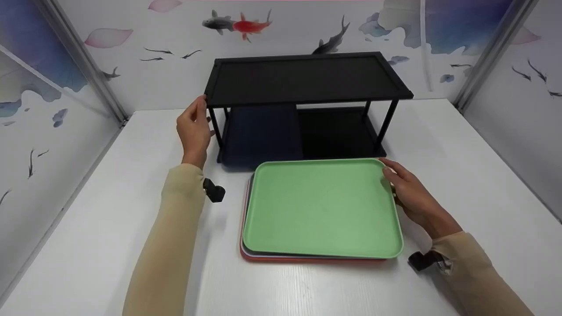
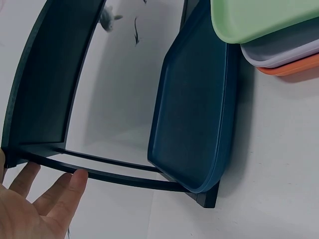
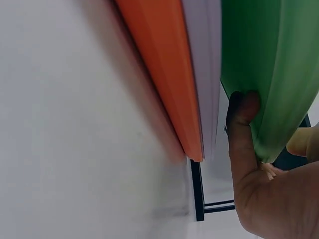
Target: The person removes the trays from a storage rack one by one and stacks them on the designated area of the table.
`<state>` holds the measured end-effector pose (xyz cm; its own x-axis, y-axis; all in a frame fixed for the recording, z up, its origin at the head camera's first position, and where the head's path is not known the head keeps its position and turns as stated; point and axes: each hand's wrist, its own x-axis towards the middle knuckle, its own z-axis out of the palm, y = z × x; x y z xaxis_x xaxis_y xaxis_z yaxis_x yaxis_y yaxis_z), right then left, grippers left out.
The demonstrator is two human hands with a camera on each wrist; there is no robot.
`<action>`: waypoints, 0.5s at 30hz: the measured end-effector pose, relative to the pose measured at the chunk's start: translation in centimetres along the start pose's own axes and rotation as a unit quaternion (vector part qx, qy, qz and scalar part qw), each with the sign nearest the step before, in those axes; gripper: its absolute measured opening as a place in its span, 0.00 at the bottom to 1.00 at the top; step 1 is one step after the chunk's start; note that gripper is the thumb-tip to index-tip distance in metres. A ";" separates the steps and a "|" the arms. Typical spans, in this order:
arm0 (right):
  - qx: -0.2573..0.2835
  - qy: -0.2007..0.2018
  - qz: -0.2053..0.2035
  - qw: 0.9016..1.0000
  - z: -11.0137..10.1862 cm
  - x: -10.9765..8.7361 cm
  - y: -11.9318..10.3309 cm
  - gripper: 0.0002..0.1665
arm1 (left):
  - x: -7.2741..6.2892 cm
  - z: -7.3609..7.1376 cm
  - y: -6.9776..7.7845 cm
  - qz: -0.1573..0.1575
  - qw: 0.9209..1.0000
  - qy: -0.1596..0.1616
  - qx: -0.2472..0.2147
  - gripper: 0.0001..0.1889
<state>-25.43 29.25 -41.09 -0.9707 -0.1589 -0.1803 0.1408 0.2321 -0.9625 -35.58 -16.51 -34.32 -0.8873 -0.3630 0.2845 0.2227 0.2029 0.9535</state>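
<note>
A green tray [image 1: 322, 208] lies over a lilac tray [image 2: 284, 50] and an orange tray [image 3: 159, 74]. My right hand [image 1: 415, 197] pinches its far right corner, and in the right wrist view that side is raised off the lilac one. Behind the stack stands a black two-tier rack [image 1: 303, 79]. A dark blue tray [image 1: 263, 136] rests on the left of its lower shelf, front edge jutting out. My left hand [image 1: 194, 129] holds the rack's front left corner, thumb by the upper shelf's edge and fingers against the post.
The white table [image 1: 114, 210] runs around the rack and stack. Printed wall panels [image 1: 281, 26] with fish close off the back and both sides. The right part of the lower shelf [image 1: 336, 134] shows bare black surface.
</note>
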 end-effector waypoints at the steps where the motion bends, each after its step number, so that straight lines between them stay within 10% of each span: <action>1: -0.006 -0.003 0.003 1.000 0.0 0.0 -0.1 0.39 | 0.0 0.0 0.0 -0.002 1.000 0.000 -0.001 0.23; 15: -0.084 -0.029 -0.040 0.995 -0.6 0.0 0.5 0.41 | 0.1 0.0 -0.1 0.003 1.000 0.002 0.016 0.23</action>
<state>-25.47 29.93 -41.41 -0.9638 -0.2376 -0.1208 0.0245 0.3722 -0.9278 -35.69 -16.58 -34.36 -0.8846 -0.3644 0.2911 0.2157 0.2336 0.9481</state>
